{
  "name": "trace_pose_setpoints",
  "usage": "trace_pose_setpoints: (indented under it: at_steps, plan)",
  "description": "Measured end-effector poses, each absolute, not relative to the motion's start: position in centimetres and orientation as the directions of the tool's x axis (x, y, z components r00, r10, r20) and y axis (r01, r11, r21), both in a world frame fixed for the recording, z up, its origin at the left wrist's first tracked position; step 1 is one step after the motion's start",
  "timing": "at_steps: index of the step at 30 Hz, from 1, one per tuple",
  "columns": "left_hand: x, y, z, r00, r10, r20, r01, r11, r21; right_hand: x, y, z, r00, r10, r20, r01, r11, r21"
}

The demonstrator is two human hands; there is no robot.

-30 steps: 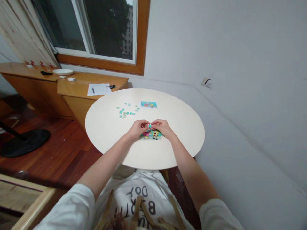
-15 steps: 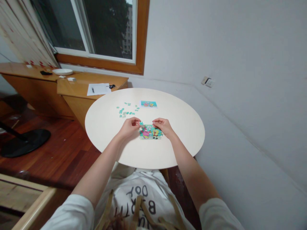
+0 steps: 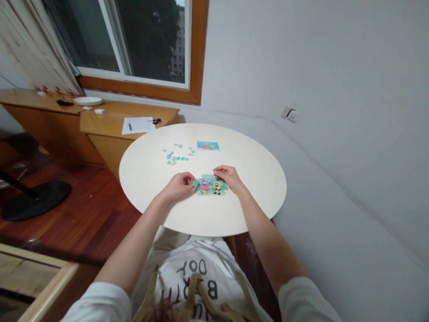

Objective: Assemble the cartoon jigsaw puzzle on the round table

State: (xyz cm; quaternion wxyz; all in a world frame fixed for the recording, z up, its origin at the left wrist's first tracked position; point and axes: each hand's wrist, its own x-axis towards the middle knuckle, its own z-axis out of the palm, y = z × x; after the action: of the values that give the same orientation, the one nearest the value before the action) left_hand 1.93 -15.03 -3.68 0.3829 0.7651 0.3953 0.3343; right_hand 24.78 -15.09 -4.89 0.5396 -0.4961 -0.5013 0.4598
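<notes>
Left hand down from puzzle's far side to its left end; right hand little moved since half a second ago, at far side. Teal jigsaw piece now at puzzle's left border, likely being tried there; fit unclear. Left fingers pinched on piece; right fingers narrow, grip cannot be told. Part-built cartoon jigsaw puzzle flat on worktop, toward near edge. Long axis left-right, roughly along near edge; figures' heads point to far edge.
</notes>
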Motion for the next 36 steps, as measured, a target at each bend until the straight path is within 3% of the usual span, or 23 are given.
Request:
trace_pose_setpoints:
  at_steps: [12, 36]
  plan:
    - [1.72, -14.97, -4.17, 0.496, 0.843, 0.208, 0.457, -0.457, 0.763, 24.76, -15.15, -4.83, 0.066, 0.994, 0.084, 0.015, 0.083, -0.996]
    - [1.62, -15.17, -4.10, 0.509, 0.838, 0.199, 0.510, -0.479, 0.714, 24.66, -15.47, -4.47, 0.053, 0.994, 0.091, 0.031, 0.090, -0.995]
